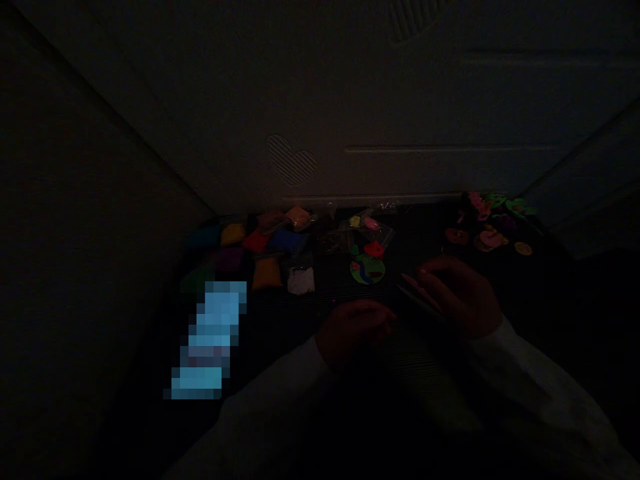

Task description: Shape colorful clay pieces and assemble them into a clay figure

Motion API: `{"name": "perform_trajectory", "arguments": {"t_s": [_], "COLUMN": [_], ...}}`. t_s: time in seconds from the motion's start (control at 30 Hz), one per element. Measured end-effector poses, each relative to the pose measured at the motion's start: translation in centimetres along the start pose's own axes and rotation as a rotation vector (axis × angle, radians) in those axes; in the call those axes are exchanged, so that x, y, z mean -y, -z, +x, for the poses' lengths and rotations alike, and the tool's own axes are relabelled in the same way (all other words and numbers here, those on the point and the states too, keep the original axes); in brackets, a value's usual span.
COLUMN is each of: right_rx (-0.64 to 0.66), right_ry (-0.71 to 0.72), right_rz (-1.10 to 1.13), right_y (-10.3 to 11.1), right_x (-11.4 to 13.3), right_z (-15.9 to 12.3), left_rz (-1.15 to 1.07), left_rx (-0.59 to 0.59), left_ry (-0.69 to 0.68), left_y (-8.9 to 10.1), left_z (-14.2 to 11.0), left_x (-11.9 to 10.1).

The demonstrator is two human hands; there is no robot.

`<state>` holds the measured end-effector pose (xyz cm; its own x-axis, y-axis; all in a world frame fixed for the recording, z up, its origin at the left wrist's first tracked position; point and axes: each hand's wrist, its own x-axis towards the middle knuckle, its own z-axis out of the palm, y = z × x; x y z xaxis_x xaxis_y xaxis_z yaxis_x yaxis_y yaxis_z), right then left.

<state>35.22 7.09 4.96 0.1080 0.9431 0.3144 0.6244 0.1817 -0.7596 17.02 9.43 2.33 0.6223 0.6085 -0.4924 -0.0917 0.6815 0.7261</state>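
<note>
Head view: right grip (457,297) closes on a slim pink strip (421,292) pointing up-left; left grip (353,330) unclear.

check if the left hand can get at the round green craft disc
Probably yes. The left hand sits just below and close to the round green craft disc, and nothing visibly stands between them. The light is very dim, though, so a small item in the way could go unseen.
</note>
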Motion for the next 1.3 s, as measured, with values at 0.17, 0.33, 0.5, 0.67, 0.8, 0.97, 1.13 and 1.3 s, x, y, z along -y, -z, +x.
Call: {"name": "perform_trajectory", "arguments": {"t_s": [0.17, 0.33, 0.5, 0.67, 0.8, 0.97, 1.13, 1.3], "right_rx": [0.01, 0.136, 0.166, 0.127, 0.178, 0.18, 0.109, 0.127], "right_ry": [0.019, 0.102, 0.183, 0.206, 0.161, 0.202, 0.232, 0.129], "right_rz": [-0.029, -0.065, -0.04, -0.039, -0.071, -0.072, -0.027, -0.029], "right_y": [-0.4, -0.5, -0.6, -0.9, -1.1, -1.1, -1.1, -1.0], "right_x": [0.0, -0.3, -0.1, -0.1, -0.1, -0.3, -0.2, -0.3], "right_z": [0.1, 0.1, 0.2, 0.0, -0.1, -0.1, -0.1, -0.4], "left_rz": [0.015, 0.01, -0.02, -0.043, 0.004, 0.008, -0.007, -0.002], "left_rx": [-0.005, 0.005, 0.004, -0.013, -0.044, -0.038, -0.047, -0.04], "left_ry": [0.003, -0.008, -0.034, -0.06, -0.06, -0.047, -0.034, -0.03], "left_y": [0.1, 0.2, 0.3, 0.3, 0.4, 0.4, 0.2, 0.2], "left_z": [0.1, 0.1, 0.3, 0.3, 0.2, 0.2, 0.1, 0.2], "left_x": [0.0, 0.1, 0.1, 0.1, 0.0, 0.0, -0.1, -0.1]}}
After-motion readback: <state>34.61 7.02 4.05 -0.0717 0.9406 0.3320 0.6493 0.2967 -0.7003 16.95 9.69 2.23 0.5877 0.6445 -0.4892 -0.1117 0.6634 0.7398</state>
